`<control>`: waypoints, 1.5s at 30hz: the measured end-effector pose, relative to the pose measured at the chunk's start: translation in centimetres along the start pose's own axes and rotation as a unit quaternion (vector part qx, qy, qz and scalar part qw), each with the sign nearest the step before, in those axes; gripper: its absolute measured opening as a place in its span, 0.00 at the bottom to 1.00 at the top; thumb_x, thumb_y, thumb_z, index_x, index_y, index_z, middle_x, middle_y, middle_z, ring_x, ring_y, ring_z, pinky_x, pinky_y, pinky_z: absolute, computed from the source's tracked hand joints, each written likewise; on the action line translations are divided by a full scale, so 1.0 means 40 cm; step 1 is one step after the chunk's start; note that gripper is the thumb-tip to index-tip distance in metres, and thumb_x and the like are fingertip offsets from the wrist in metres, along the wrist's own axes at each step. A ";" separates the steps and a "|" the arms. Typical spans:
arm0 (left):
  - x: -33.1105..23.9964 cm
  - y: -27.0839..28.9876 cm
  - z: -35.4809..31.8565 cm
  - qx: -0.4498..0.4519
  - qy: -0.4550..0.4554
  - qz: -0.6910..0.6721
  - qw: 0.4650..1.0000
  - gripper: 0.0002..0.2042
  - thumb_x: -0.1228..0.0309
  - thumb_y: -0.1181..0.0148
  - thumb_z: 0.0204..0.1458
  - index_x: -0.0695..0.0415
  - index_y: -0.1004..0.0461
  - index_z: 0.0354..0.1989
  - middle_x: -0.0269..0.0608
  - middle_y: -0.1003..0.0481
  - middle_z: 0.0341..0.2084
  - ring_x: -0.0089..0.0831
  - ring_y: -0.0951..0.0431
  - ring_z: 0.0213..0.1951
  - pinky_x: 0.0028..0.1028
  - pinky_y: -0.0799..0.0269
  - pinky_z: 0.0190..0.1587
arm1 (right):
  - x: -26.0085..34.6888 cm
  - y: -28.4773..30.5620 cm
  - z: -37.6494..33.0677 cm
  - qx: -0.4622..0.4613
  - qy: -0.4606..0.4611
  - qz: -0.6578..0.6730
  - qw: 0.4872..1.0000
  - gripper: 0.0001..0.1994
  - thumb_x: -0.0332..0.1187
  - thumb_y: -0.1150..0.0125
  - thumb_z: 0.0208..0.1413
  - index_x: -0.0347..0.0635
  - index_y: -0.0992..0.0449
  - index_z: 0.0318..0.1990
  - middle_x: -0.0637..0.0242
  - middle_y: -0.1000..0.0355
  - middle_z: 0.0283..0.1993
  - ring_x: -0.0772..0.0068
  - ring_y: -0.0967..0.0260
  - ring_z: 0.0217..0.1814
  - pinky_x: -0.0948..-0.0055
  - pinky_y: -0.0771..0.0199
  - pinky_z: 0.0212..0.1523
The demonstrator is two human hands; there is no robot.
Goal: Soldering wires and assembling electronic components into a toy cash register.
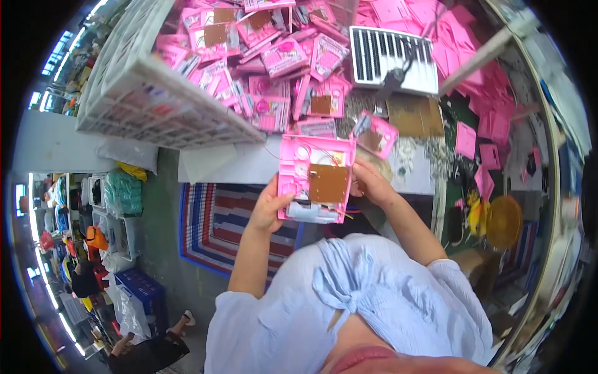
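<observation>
Between my two hands is a pink plastic toy housing [288,163], its inner side facing up. A brown circuit board [329,184] sits in it, with thin red wires running over the top part and a pale grey piece along the near edge. My left hand [271,206] grips the left side, thumb on top. My right hand [372,181] is closed at the right edge, its fingertips partly hidden. Just beyond the right hand lies another pink housing [387,132] with a brown board. A coloured wire end sticks out below the held housing.
Many pink housings [283,57] are heaped beyond, beside a white plastic crate [168,87]. A white tray with black strips [430,81], a brown cardboard piece [414,116] and small metal parts [356,103] lie at right. More pink panels [492,100] are piled at far right.
</observation>
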State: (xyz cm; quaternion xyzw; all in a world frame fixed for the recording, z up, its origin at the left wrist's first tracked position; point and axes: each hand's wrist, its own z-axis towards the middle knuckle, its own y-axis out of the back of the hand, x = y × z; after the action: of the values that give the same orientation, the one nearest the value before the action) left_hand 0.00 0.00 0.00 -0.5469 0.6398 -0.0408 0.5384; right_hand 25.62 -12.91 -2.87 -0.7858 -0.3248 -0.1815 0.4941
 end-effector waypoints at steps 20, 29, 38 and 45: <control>-0.004 0.126 0.399 -0.188 0.085 0.091 0.974 0.25 0.60 0.43 0.66 0.60 0.36 0.67 0.49 0.25 0.56 0.39 0.23 0.55 0.38 0.25 0.55 | 0.688 0.156 0.955 -0.144 0.109 -0.002 0.984 0.15 0.36 0.36 0.65 0.39 0.26 0.54 0.61 0.28 0.53 0.69 0.28 0.51 0.71 0.17 0.48; 0.148 0.190 0.673 -0.245 0.049 0.279 0.927 0.35 0.58 0.31 0.57 0.62 0.37 0.68 0.47 0.26 0.56 0.37 0.23 0.54 0.37 0.26 0.55 | 0.515 0.225 0.718 -0.230 0.168 -0.176 0.943 0.25 0.36 0.35 0.62 0.39 0.30 0.64 0.63 0.23 0.51 0.74 0.22 0.45 0.70 0.27 0.40; 0.202 0.315 0.889 -0.187 -0.038 0.299 0.935 0.33 0.71 0.23 0.45 0.63 0.33 0.59 0.46 0.24 0.50 0.34 0.24 0.53 0.34 0.28 0.57 | 0.157 0.405 0.708 -0.172 0.147 -0.503 0.834 0.30 0.30 0.28 0.53 0.38 0.31 0.64 0.57 0.24 0.54 0.64 0.22 0.45 0.68 0.21 0.42; 0.117 0.170 0.648 -0.216 -0.189 0.369 0.884 0.29 0.74 0.25 0.46 0.64 0.31 0.57 0.49 0.28 0.52 0.39 0.25 0.54 0.38 0.28 0.56 | 0.241 0.223 0.489 -0.042 0.187 -0.476 0.858 0.20 0.27 0.29 0.51 0.46 0.22 0.54 0.59 0.24 0.46 0.64 0.24 0.38 0.68 0.22 0.38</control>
State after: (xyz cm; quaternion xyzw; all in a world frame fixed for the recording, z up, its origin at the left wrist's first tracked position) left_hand 15.38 13.14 -18.18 -0.3715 0.6744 0.4046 0.4935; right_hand 38.03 5.10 -11.61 -0.5065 -0.5532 -0.5511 0.3657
